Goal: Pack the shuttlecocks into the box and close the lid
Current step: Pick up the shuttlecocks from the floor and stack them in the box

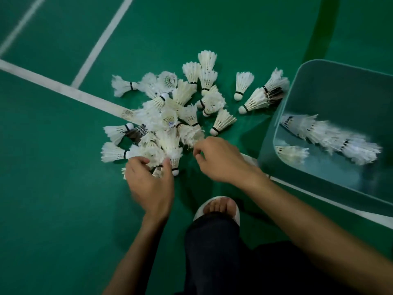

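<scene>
The shuttlecocks (pixel 170 116) lie heaped on the green floor (pixel 53 145), across a white line (pixel 63 87). A few more lie blurred inside the translucent box (pixel 340 86) to the right, which the frame edge cuts off. The left hand (pixel 148 182) grips several at the heap's near edge. The right hand (pixel 219 160) curls its fingers at some feathers; whether it pinches any is unclear.

Shuttlecock pile (pixel 170 116) on floor (pixel 53 199), left of box (pixel 282 116).
</scene>
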Tool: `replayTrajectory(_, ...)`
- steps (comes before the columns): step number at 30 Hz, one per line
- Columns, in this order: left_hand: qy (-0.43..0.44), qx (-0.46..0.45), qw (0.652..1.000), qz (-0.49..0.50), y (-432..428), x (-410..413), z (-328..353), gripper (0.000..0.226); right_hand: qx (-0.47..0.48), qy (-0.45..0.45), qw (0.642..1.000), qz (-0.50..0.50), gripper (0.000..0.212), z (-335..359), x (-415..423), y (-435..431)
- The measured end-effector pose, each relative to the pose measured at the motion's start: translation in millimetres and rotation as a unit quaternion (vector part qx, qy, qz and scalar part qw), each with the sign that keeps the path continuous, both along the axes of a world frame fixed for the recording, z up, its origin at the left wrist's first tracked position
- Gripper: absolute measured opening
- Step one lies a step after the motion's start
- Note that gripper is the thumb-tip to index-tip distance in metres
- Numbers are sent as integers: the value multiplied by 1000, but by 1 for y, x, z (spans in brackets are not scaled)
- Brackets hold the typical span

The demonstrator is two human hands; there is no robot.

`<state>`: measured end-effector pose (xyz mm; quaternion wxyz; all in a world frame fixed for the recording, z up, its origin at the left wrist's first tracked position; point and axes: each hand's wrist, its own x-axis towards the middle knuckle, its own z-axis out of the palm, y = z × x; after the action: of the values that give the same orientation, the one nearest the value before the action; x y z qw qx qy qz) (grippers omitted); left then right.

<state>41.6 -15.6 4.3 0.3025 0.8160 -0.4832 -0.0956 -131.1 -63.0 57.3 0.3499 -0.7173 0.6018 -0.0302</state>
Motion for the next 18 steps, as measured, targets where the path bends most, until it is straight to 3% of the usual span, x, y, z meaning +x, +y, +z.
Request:
replayTrajectory(3,-84,99,990,-63,3,-5,-14,62,49,-91,994,-24,30,-22,1,-5)
replayTrajectory(5,-92,131,985,-58,-2,-14,-22,70,86,-142,985,-44,35,-35,7,-8)
replayTrajectory(9,-157,176,972,-18,-10,-29,-37,69,108,-54,993,8,50,-54,17,-9)
replayTrajectory(13,-177,163,971,-14,-11,-31,-45,55,89,-38,995,13,54,-58,17,-13)
replayTrajectory(18,-136,95,985,-45,-7,-17,-38,46,22,-121,988,-92,31,-51,9,-6)
